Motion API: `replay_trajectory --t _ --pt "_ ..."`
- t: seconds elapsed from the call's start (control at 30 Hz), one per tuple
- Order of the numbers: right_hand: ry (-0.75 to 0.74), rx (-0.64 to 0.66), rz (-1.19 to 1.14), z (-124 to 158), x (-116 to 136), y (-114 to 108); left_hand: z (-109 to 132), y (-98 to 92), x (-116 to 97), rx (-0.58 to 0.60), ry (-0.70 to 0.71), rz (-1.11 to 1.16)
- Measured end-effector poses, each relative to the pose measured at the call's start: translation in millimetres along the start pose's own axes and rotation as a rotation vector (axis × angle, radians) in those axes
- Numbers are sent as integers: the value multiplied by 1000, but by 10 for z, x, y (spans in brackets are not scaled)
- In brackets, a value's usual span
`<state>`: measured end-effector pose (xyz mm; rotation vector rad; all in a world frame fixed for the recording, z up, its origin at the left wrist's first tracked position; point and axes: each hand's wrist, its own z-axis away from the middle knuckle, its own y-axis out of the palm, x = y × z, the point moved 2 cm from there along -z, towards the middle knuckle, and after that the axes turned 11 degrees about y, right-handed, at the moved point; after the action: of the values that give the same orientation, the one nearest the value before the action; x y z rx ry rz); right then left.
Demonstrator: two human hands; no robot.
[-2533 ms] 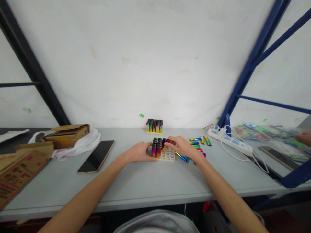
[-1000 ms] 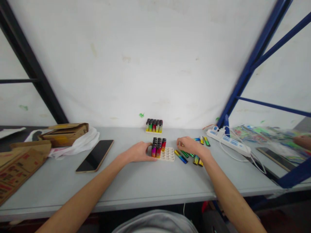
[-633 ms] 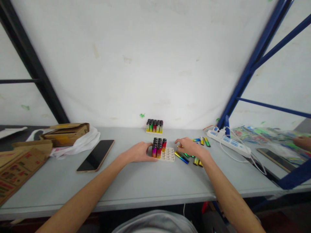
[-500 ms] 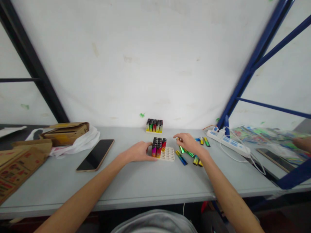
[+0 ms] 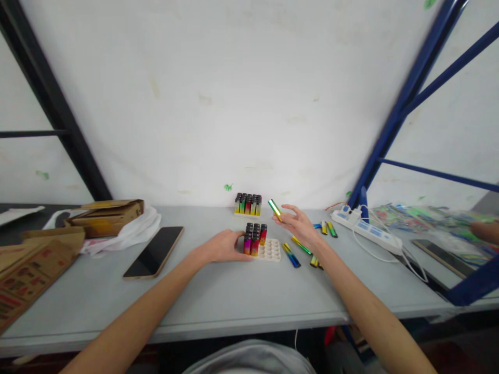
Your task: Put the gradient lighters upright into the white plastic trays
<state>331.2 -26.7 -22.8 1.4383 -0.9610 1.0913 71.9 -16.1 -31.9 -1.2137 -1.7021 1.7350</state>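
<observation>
My left hand is curled round the left end of a white holed tray, thumb at the front, other fingers behind. Upright lighters with black tops, purple, red and orange, fill the tray's left part; the holes on the right show bare. Raised above the table right of the tray, my right hand pinches a shiny green and yellow lighter, held tilted. Below that hand lie several loose lighters, among them a yellow and blue one and a green and yellow one.
A second tray packed with lighters stands near the wall. On the left are a phone, a white plastic bag and cardboard boxes. A power strip with cables lies right. Another person's hand shows at the far right.
My right hand has lifted a green and yellow lighter off the table and turned it up, fingers spreading. My left hand stays at the tray.
</observation>
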Motion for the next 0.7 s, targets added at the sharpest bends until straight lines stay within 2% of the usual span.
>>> replay_trajectory --t 0.1,0.37,0.5,0.57,0.7 --pt "54 28 -10 17 -41 94 3 -14 -23 2 -12 2" --pt "60 61 81 -4 -126 255 1 -29 -49 -5 -11 6" --pt "203 74 82 -2 -138 299 -1 -27 -46 0 -15 8" --pt "265 60 119 11 -157 322 -2 -31 -47 -4 -9 10" --pt "219 -38 185 41 -199 384 -1 -27 -41 -4 -8 13"
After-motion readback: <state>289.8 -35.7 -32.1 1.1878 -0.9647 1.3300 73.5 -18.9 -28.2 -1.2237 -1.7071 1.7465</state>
